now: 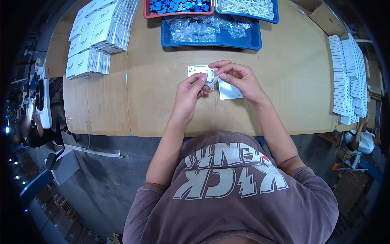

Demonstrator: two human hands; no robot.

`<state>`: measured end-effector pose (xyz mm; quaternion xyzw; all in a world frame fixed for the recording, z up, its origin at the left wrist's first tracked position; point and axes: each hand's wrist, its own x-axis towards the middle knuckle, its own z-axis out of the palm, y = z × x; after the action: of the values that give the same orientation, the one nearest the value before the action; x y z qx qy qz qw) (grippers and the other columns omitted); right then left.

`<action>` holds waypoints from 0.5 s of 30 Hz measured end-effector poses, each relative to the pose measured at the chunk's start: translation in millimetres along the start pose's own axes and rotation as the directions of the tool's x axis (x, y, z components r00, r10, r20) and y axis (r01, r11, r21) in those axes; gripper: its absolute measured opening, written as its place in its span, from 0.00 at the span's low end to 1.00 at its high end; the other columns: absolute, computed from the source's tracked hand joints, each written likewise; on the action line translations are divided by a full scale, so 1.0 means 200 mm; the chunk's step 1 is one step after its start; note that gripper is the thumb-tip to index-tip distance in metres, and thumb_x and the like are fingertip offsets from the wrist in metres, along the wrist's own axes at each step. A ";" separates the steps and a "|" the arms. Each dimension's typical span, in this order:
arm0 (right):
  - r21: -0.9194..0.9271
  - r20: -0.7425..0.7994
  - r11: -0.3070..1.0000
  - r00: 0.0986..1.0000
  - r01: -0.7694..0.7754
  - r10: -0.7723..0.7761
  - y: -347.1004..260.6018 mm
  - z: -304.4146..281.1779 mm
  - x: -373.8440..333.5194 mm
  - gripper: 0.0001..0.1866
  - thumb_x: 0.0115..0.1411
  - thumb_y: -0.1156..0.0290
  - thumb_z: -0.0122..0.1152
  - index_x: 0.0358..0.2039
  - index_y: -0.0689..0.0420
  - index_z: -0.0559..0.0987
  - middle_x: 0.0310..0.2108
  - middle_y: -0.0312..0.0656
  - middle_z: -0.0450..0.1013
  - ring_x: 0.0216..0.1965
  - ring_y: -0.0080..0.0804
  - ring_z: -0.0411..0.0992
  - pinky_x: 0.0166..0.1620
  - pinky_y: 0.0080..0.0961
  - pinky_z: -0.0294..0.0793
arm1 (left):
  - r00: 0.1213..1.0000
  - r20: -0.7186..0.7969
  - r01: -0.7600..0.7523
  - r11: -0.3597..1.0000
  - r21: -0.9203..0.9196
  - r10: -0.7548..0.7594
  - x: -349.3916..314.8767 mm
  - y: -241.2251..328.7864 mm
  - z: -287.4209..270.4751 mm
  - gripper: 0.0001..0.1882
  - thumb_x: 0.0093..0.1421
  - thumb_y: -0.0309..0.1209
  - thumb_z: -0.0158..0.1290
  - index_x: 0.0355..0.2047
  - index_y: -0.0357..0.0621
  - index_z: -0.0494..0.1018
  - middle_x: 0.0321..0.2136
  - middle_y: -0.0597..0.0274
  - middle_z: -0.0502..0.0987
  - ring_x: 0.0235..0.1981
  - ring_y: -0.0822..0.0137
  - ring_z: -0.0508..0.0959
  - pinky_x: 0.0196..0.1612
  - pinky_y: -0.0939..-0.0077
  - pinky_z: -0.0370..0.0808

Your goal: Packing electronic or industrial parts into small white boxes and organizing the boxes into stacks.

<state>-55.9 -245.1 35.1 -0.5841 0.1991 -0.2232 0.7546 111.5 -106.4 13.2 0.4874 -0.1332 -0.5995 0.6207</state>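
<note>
In front of my body, both hands meet over the cardboard-covered table. Between them is a small whitish, partly see-through piece [210,76], possibly clear plastic; its exact kind is too small to tell. My left hand [189,92] pinches it from the left with thumb and forefinger, the other fingers curled beneath. My right hand [240,80] closes on its right side with thumb and fingertips, palm down. Just behind my fingers lies a white flat piece [195,68], mostly covered by the hands. A white card-like sheet [230,91] lies on the table under my right hand.
Beyond my hands stands a blue tray [170,43] of clear plastic bags. Behind it are a red tray [178,14] of blue parts and another blue tray [276,16] of white sticks. White boxes [101,32] rise at left, more boxes [345,77] at right. People work at both sides.
</note>
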 end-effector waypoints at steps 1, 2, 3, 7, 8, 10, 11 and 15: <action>-0.005 0.007 1.000 1.000 -0.002 0.002 -0.01 -0.01 0.00 0.08 0.68 0.76 0.62 0.46 0.63 0.84 0.57 0.48 0.78 0.58 0.34 0.75 0.62 0.34 0.74 | 1.000 -0.020 -0.023 0.999 0.025 0.023 0.00 0.00 0.00 0.12 0.72 0.35 0.57 0.47 0.38 0.80 0.34 0.64 0.82 0.33 0.76 0.79 0.39 0.82 0.75; -0.005 0.006 1.000 1.000 -0.002 0.002 -0.02 -0.03 -0.01 0.08 0.68 0.76 0.62 0.46 0.63 0.84 0.57 0.48 0.78 0.58 0.34 0.75 0.62 0.34 0.74 | 1.000 -0.019 -0.022 0.999 0.025 0.023 0.01 0.00 0.00 0.12 0.72 0.35 0.57 0.47 0.38 0.80 0.34 0.64 0.82 0.33 0.76 0.79 0.39 0.82 0.75; 0.009 0.005 1.000 1.000 -0.004 0.004 -0.03 -0.05 -0.01 0.08 0.68 0.77 0.62 0.46 0.63 0.84 0.57 0.48 0.78 0.58 0.34 0.75 0.63 0.33 0.74 | 0.997 -0.051 -0.052 0.998 0.026 0.053 0.01 0.00 0.00 0.11 0.71 0.33 0.59 0.46 0.38 0.81 0.34 0.64 0.82 0.32 0.76 0.79 0.39 0.81 0.75; 0.030 -0.022 0.998 0.998 -0.054 0.055 -0.04 -0.06 -0.01 0.11 0.65 0.80 0.65 0.48 0.63 0.80 0.54 0.47 0.78 0.54 0.29 0.76 0.59 0.29 0.76 | 0.990 -0.063 -0.125 0.992 0.027 0.126 0.01 0.00 0.00 0.08 0.67 0.27 0.63 0.43 0.36 0.81 0.33 0.63 0.83 0.32 0.75 0.80 0.39 0.81 0.76; 0.047 -0.039 0.994 0.994 -0.099 0.101 -0.04 -0.05 -0.01 0.14 0.63 0.81 0.67 0.49 0.62 0.78 0.53 0.46 0.78 0.52 0.27 0.76 0.57 0.28 0.78 | 0.990 -0.062 -0.124 0.992 0.027 0.126 0.01 0.00 0.00 0.08 0.67 0.27 0.63 0.43 0.36 0.81 0.33 0.63 0.83 0.32 0.75 0.80 0.39 0.81 0.76; 0.019 -0.033 0.996 0.996 -0.082 0.083 0.00 -0.04 -0.01 0.17 0.61 0.82 0.69 0.50 0.62 0.76 0.51 0.44 0.78 0.51 0.25 0.76 0.56 0.26 0.78 | 0.984 -0.085 -0.157 0.987 0.035 0.160 0.00 0.01 0.02 0.09 0.66 0.26 0.64 0.43 0.35 0.80 0.34 0.62 0.83 0.33 0.74 0.81 0.39 0.80 0.77; -0.009 -0.024 0.998 0.998 -0.065 0.065 0.01 -0.03 0.00 0.20 0.60 0.84 0.71 0.50 0.61 0.74 0.48 0.42 0.78 0.49 0.23 0.76 0.54 0.24 0.79 | 0.984 -0.084 -0.156 0.987 0.035 0.158 0.00 0.01 0.03 0.09 0.66 0.26 0.64 0.43 0.35 0.80 0.34 0.62 0.83 0.33 0.74 0.81 0.39 0.80 0.77; 0.115 -0.075 0.992 0.996 -0.043 0.052 0.05 0.03 0.00 0.23 0.58 0.85 0.72 0.52 0.60 0.74 0.46 0.39 0.76 0.48 0.21 0.76 0.52 0.22 0.79 | 0.978 -0.072 -0.184 0.972 0.147 0.196 0.01 -0.01 0.04 0.08 0.68 0.26 0.61 0.44 0.34 0.78 0.35 0.61 0.83 0.35 0.74 0.81 0.40 0.80 0.78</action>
<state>-50.6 -237.7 26.9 -0.5264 0.2293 -0.2387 0.7832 105.6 -110.6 15.3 0.5400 -0.1941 -0.5050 0.6448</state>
